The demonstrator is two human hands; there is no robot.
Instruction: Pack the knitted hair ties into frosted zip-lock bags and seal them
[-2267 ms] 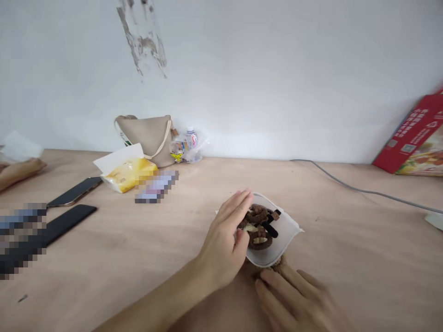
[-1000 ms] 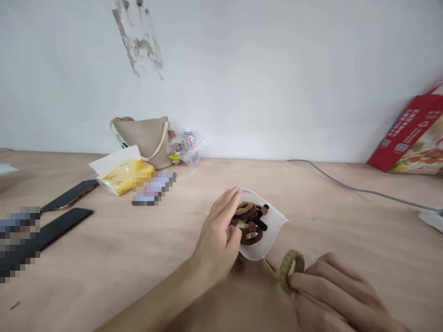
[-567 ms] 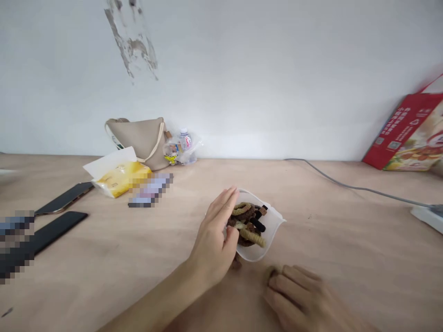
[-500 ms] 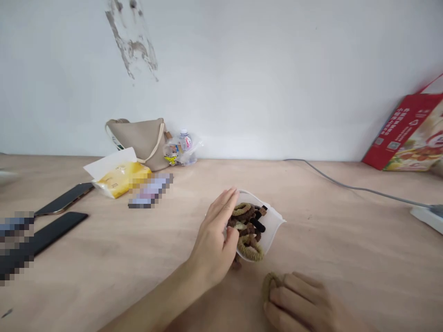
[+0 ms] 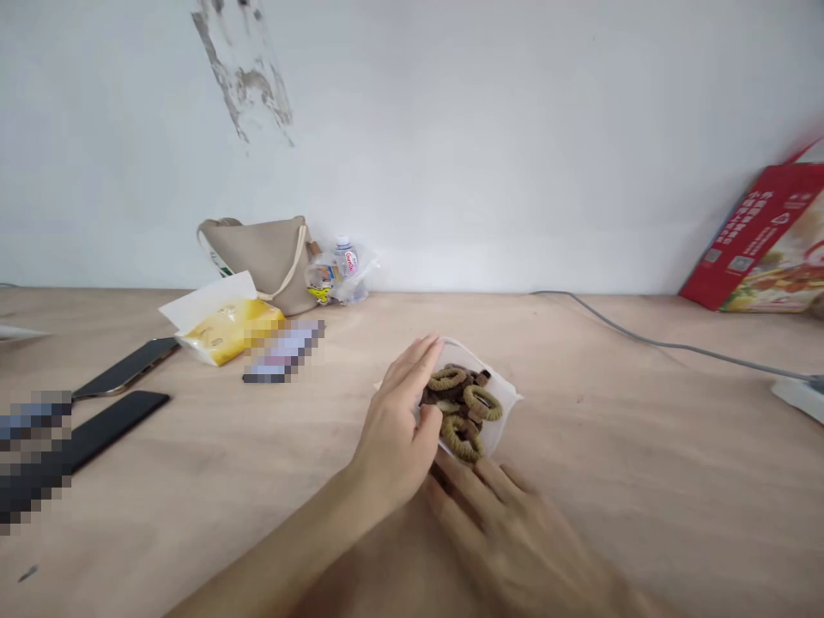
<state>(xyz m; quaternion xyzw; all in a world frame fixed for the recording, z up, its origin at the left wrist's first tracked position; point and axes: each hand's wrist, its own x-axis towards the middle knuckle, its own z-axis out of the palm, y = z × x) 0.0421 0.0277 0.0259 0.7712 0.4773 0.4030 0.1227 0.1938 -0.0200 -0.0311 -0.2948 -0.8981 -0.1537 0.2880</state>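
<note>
A white pouch (image 5: 502, 421) lies on the wooden table with its mouth open, holding several hair ties in olive and brown. One olive hair tie (image 5: 482, 402) rests on top at the right side of the pile. My left hand (image 5: 399, 429) is against the pouch's left side, fingers extended and thumb apart, at the edge of the opening. My right hand (image 5: 499, 515) reaches to the pouch's near edge with its fingers spread; its fingertips are partly hidden under the rim, and no item shows in it.
Phones (image 5: 125, 369) lie at the left, near a yellow tissue pack (image 5: 235, 329). A beige bag (image 5: 263, 257) and a bottle in clear plastic (image 5: 348, 262) are by the wall. A grey cable (image 5: 644, 339) and a red bag (image 5: 740, 232) are at the right.
My right hand has moved up and left to the pouch and let go of the olive hair tie it held. An olive tie now lies on the pile's right side.
</note>
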